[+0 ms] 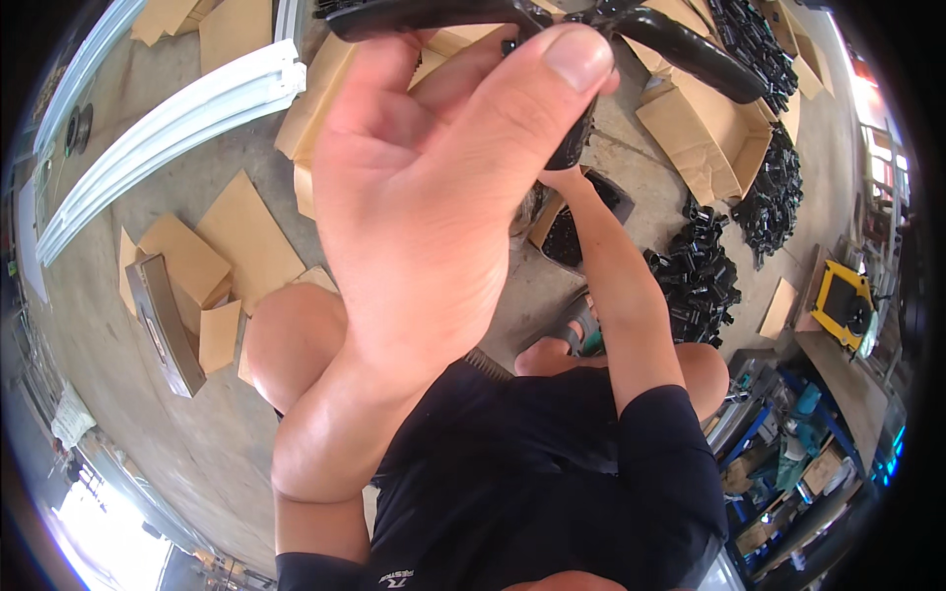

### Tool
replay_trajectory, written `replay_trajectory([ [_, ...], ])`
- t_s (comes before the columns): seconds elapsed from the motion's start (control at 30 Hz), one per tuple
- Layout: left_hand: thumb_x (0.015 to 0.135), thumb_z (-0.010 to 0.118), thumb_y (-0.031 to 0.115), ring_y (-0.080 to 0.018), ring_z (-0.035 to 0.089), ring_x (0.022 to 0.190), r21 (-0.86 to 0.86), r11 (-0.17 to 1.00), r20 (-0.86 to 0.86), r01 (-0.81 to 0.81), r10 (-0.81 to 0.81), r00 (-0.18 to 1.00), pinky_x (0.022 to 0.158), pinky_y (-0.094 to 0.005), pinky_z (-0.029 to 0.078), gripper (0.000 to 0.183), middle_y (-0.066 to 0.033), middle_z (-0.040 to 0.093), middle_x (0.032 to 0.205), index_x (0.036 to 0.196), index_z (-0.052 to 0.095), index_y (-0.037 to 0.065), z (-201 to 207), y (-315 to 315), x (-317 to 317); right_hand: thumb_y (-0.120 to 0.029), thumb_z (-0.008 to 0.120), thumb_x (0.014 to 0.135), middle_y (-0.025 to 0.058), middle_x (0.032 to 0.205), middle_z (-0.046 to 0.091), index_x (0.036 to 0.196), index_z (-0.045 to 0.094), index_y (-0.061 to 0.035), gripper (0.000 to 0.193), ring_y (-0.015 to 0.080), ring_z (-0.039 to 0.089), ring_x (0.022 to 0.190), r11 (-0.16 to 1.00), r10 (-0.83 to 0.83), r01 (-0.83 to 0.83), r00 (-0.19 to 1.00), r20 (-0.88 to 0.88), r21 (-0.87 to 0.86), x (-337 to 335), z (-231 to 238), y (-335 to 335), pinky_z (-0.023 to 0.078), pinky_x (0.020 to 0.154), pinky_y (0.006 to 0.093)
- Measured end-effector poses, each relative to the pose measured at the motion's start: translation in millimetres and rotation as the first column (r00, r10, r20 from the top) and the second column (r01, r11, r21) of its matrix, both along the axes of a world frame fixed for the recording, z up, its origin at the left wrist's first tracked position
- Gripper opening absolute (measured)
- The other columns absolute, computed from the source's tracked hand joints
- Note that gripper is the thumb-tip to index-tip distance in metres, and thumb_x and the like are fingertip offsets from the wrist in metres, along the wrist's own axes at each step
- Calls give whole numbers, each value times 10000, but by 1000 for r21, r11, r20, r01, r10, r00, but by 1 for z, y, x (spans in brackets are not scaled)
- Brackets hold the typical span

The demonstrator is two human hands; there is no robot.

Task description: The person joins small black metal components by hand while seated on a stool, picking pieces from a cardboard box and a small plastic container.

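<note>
Okay, left hand [424,187]: yours is right up near the camera, thumb and fingers clamped on a glossy black branched part [690,54].
Black part: up at the top edge of your view, arms spreading both ways.
Right hand [560,177]: mostly hidden behind that part, so can't tell your grip.
Floor [187,355]: loose heap of small black pieces [695,281] near an open brown cardboard box [685,148].
</note>
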State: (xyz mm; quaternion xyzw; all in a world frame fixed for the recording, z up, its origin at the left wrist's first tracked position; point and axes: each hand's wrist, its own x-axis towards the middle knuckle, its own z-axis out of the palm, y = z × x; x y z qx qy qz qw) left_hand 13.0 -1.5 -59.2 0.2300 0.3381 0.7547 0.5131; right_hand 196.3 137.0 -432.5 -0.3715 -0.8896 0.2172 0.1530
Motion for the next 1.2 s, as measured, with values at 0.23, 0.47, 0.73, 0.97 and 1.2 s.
replay_trajectory([
  [0.23, 985, 618, 53, -299, 685, 1048, 6, 1000, -8, -14, 14, 1000, 972, -412, 551, 342, -188, 671, 1149, 1308, 551, -36, 6, -5, 2, -171, 695, 859, 99, 1099, 643, 1045, 696, -101, 199, 323, 573, 1127, 995, -59, 73, 979, 194, -66, -12, 19, -3, 484, 959, 443],
  [0.47, 986, 621, 65, -292, 687, 1039, 15, 1000, -48, -19, 20, 999, 969, -406, 549, 330, -186, 677, 1138, 1294, 561, -37, 8, -1, 3, -154, 694, 843, 103, 1075, 665, 942, 711, -68, 132, 326, 582, 1101, 998, 14, -16, 1000, 24, 54, -7, 2, 6, 482, 944, 450],
  [0.73, 987, 625, 78, -283, 689, 1028, 20, 999, -93, -49, 51, 994, 967, -400, 548, 318, -184, 683, 1124, 1278, 571, -37, 7, -1, 3, -168, 635, 930, 212, 909, 692, 1014, 605, -31, 164, 415, 668, 873, 932, 75, -77, 997, -20, -353, 7, 49, -9, 517, 761, 483],
  [0.97, 989, 628, 90, -276, 691, 1018, 9, 999, -138, -42, 43, 990, 964, -394, 547, 308, -182, 688, 1113, 1265, 581, -38, 7, 15, 10, -149, 626, 927, 201, 872, 692, 1026, 608, -40, 149, 397, 674, 866, 980, -167, 158, 983, -75, -119, -4, 33, -10, 525, 781, 488],
  [1.2, 987, 626, 68, -275, 694, 1009, 12, 982, -187, -189, 188, 964, 940, -380, 551, 290, -183, 691, 1109, 1256, 584, -33, 9, 18, 22, -317, 613, 949, 218, 787, 675, 822, 664, -42, 307, 434, 656, 774, 942, -249, 240, 969, -8, -235, -26, 62, -31, 523, 706, 518],
])
